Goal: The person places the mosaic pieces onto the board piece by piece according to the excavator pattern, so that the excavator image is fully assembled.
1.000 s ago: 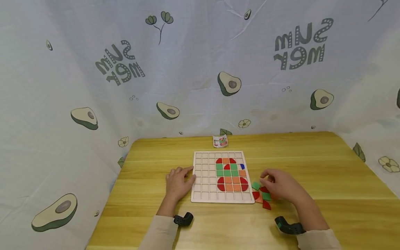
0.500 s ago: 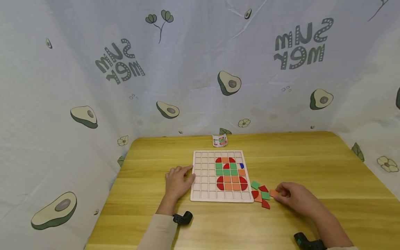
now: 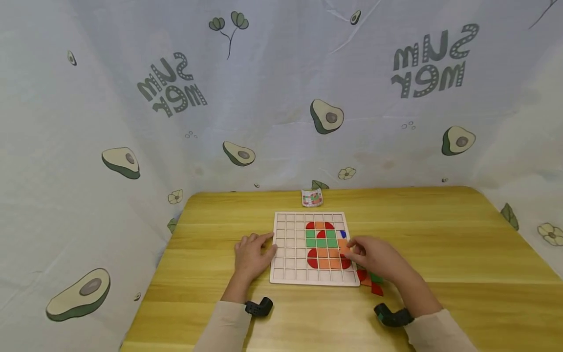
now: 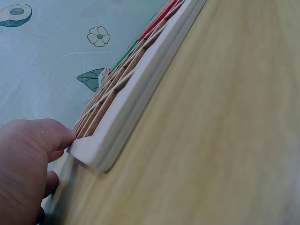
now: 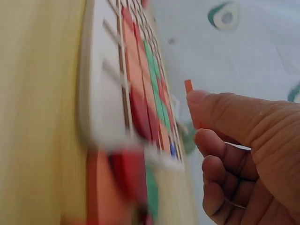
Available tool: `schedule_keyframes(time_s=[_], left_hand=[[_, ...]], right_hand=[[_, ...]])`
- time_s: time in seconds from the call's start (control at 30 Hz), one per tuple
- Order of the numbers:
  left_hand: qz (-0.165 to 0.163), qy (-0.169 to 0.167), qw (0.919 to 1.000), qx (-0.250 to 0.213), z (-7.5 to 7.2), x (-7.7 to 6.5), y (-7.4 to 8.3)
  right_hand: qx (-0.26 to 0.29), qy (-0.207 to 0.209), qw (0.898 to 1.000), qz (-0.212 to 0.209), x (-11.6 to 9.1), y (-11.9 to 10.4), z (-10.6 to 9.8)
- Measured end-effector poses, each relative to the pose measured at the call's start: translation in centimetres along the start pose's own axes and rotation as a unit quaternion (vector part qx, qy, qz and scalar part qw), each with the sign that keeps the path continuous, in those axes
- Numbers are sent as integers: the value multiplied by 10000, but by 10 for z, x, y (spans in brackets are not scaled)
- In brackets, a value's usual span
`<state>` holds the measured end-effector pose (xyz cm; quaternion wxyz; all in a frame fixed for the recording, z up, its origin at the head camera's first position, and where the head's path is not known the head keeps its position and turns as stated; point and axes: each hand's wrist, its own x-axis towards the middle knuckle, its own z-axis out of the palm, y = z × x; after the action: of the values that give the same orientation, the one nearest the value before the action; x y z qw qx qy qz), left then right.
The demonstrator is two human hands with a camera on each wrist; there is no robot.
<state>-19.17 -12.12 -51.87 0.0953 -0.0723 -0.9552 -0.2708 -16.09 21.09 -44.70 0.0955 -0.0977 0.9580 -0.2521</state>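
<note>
A wooden grid board (image 3: 290, 252) lies on the table with green, orange and red tiles set in its right half. My left hand (image 3: 250, 259) rests by its left side, thumb and forefinger touching the edge; the left wrist view shows the thumb (image 4: 56, 133) against the near corner. Between thumb and forefinger, my right hand (image 3: 377, 256) pinches an orange square tile (image 5: 189, 86), held above the board's right edge. Near it a blue piece (image 3: 343, 234) sits in a right-hand cell. Part of the board's right edge is hidden behind the right hand.
Loose tiles lie at the board's lower right corner, among them a red quarter-round (image 3: 377, 290) and a green one (image 3: 376, 278); the right hand partly covers them. A small patterned card (image 3: 312, 198) stands behind the board. A printed cloth (image 3: 281, 98) hangs around the table (image 3: 211, 215).
My right hand first reached over the loose tiles, then took the orange tile at their right side and carried it left and up over the board. My left hand stays in place.
</note>
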Motion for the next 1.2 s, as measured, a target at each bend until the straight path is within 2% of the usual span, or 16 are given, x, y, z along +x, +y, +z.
schedule_keyframes(time_s=[0.23, 0.37, 0.5, 0.67, 0.87, 1.0, 1.2], left_hand=[[26, 53, 10000, 22, -2, 2, 1], [53, 79, 10000, 4, -3, 2, 1], [49, 71, 10000, 18, -1, 2, 0], [42, 39, 10000, 14, 0, 1, -1], [50, 32, 10000, 41, 0, 1, -1], [47, 21, 10000, 9, 1, 1, 0], [34, 23, 10000, 7, -1, 0, 0]], right_hand=[[-248, 150, 9973, -668, 58, -46, 24], [-478, 169, 9960, -741, 82, -60, 33], [-720, 96, 9953, -637, 95, -65, 38], [-659, 14, 9966, -498, 99, -67, 44], [-458, 81, 9967, -667, 97, -61, 46], [-99, 160, 9973, -711, 89, -48, 35], [513, 41, 9978, -415, 62, -12, 10]])
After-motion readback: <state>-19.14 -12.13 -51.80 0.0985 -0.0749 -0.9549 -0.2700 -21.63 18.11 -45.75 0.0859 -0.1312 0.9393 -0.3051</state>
